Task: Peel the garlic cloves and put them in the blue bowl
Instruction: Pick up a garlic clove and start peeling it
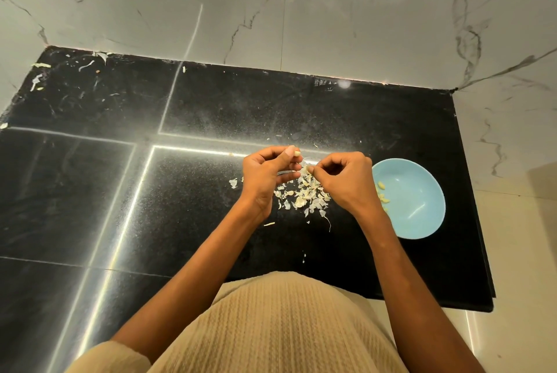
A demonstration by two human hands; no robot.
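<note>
My left hand [266, 175] pinches a small pale garlic clove [297, 153] between thumb and fingertips above the black counter. My right hand [346, 181] is close beside it, its thumb and forefinger pinching a thin strip of papery skin [308, 168] that hangs near the clove. A heap of peeled garlic skins [304, 195] lies on the counter under both hands. The blue bowl [422, 207] stands just right of my right hand, with a few peeled cloves [382, 191] along its left inner side, partly hidden by my wrist.
The black stone counter [180, 191] ends at a marble wall [271, 11] behind and at an edge on the right. Scattered skin scraps [99, 59] lie at the far left corner. My beige top [280, 327] fills the near edge.
</note>
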